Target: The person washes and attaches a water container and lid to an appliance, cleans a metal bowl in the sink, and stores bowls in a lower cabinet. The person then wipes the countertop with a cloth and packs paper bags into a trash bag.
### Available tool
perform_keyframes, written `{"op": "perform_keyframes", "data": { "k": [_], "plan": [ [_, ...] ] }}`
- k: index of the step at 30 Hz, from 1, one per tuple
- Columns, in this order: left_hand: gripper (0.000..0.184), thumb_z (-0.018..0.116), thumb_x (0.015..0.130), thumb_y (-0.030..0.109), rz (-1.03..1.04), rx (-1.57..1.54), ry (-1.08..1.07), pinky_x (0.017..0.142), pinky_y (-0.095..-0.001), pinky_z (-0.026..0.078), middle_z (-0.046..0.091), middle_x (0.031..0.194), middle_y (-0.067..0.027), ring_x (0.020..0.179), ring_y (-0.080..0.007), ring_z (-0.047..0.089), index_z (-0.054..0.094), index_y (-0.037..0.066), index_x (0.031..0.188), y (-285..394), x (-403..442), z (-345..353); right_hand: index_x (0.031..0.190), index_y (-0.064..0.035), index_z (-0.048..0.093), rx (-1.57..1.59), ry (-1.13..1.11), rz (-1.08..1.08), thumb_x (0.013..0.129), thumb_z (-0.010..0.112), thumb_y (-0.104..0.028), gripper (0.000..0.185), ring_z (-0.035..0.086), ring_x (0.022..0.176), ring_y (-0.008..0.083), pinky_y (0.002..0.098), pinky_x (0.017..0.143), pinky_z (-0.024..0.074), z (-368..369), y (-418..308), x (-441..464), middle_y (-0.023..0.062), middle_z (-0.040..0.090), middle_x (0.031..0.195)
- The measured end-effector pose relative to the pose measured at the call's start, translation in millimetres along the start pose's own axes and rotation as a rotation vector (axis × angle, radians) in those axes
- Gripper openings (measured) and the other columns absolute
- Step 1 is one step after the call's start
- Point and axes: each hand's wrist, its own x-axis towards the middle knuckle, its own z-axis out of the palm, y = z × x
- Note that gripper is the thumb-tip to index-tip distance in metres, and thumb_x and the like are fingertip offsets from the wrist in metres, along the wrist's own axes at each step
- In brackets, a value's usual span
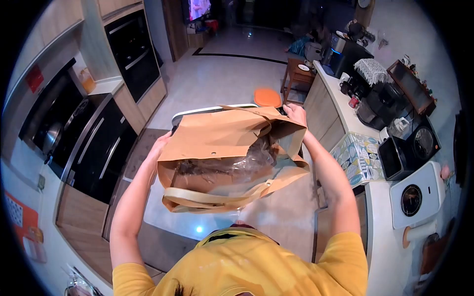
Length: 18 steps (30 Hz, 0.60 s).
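Note:
A large brown paper bag [217,133] is held out in front of my body, tilted so that its open mouth faces me. Crumpled clear plastic [249,160] shows inside it. My left hand [159,147] is closed at the bag's left side, with its fingertips partly hidden. At the far right corner, my right hand [295,114] grips beside a small black part. A white-rimmed object [215,110] pokes out behind the bag; most of it is hidden, and I cannot tell whether my fingers also hold it. The bag's strap handle [207,199] hangs along the near edge.
An orange round stool top [267,97] is on the floor ahead. A wooden side table [298,74] stands beyond it. Along the right runs a counter with a patterned box [356,153] and a white appliance [417,195]. A black oven [131,44] and stove units [96,148] line the left.

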Motion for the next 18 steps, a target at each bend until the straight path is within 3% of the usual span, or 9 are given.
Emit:
{"op": "perform_keyframes", "data": {
  "k": [2,3,9,11,12,13,15,16,18],
  "plan": [
    [0.023,0.051,0.084,0.014,-0.005,0.068,0.011,0.068,-0.0204,0.045,0.060,0.091,-0.0014,0.079,-0.0084,0.056,0.055,0.002,0.103,-6.9,3.9,-8.9,0.084,0.0034,0.060,0.497,0.171,-0.011,0.080,0.057,-0.019,0.023,0.049,0.065,0.0071,0.0232,0.060,0.0395,14.0,0.1,13.3,-0.0006,0.059,0.070],
    [0.023,0.051,0.085,0.016,-0.020,0.015,0.035,0.064,-0.0205,0.045,0.060,0.087,-0.0010,0.074,-0.0080,0.056,0.055,0.002,0.102,3.0,-6.5,5.8,0.083,0.0045,0.059,0.585,0.100,-0.032,0.083,0.055,-0.015,0.020,0.046,0.067,0.0035,0.0189,0.061,0.0379,6.6,-11.8,12.9,-0.0056,0.054,0.072],
    [0.021,0.048,0.087,0.022,0.202,0.257,0.395,0.049,-0.0227,0.039,0.054,0.066,0.0009,0.057,-0.0048,0.047,0.057,0.003,0.084,-24.8,13.2,-10.1,0.081,0.0029,0.059,0.622,0.023,-0.135,0.083,0.055,-0.015,0.019,0.046,0.067,0.0031,0.0189,0.060,0.0377,-13.0,-23.9,-8.4,-0.0044,0.055,0.071],
    [0.020,0.047,0.087,0.020,0.597,0.602,0.615,0.045,-0.0204,0.034,0.050,0.060,0.0029,0.051,-0.0027,0.043,0.055,0.004,0.078,-14.5,9.1,1.7,0.083,0.0032,0.060,0.515,0.004,-0.099,0.082,0.055,-0.014,0.018,0.050,0.070,0.0053,0.0207,0.064,0.0400,-22.2,-23.6,-12.3,-0.0010,0.059,0.075],
    [0.018,0.047,0.087,0.017,0.394,0.035,0.530,0.043,-0.0177,0.028,0.046,0.057,0.0043,0.048,-0.0021,0.037,0.057,0.005,0.080,2.4,6.8,7.4,0.086,0.0027,0.060,0.474,-0.058,-0.038,0.081,0.055,-0.013,0.017,0.052,0.072,0.0072,0.0221,0.067,0.0411,-35.3,-35.9,-21.4,0.0012,0.061,0.078],
    [0.016,0.048,0.087,0.016,0.498,-0.105,0.494,0.044,-0.0162,0.025,0.044,0.057,0.0058,0.046,-0.0022,0.033,0.058,0.005,0.084,14.8,7.1,9.2,0.087,0.0023,0.061,0.358,-0.041,-0.048,0.082,0.053,-0.014,0.019,0.053,0.073,0.0077,0.0221,0.068,0.0415,-40.1,-34.1,-29.1,0.0012,0.061,0.078],
    [0.016,0.049,0.087,0.017,0.553,-0.028,0.386,0.045,-0.0159,0.027,0.045,0.058,0.0066,0.048,-0.0021,0.035,0.059,0.005,0.088,31.7,-5.1,21.6,0.088,0.0029,0.061,0.159,-0.205,0.011,0.082,0.052,-0.014,0.020,0.052,0.074,0.0078,0.0223,0.068,0.0417,-49.8,-35.0,-50.0,0.0016,0.061,0.079],
    [0.015,0.050,0.086,0.016,0.543,-0.065,0.340,0.044,-0.0157,0.026,0.045,0.058,0.0073,0.048,-0.0014,0.034,0.059,0.005,0.088,33.4,-10.3,28.2,0.089,0.0027,0.061,0.278,-0.298,0.071,0.082,0.052,-0.014,0.020,0.052,0.075,0.0080,0.0226,0.068,0.0417,-51.4,-32.3,-61.3,0.0021,0.061,0.081],
    [0.018,0.051,0.085,0.017,0.444,-0.063,0.221,0.059,-0.0182,0.037,0.055,0.074,0.0025,0.066,-0.0058,0.048,0.059,0.003,0.095,22.6,-21.0,23.8,0.091,0.0023,0.060,0.382,-0.422,0.102,0.083,0.050,-0.015,0.021,0.051,0.079,0.0079,0.0231,0.070,0.0418,-54.8,-35.7,-82.2,0.0025,0.060,0.086]
  ]
}}
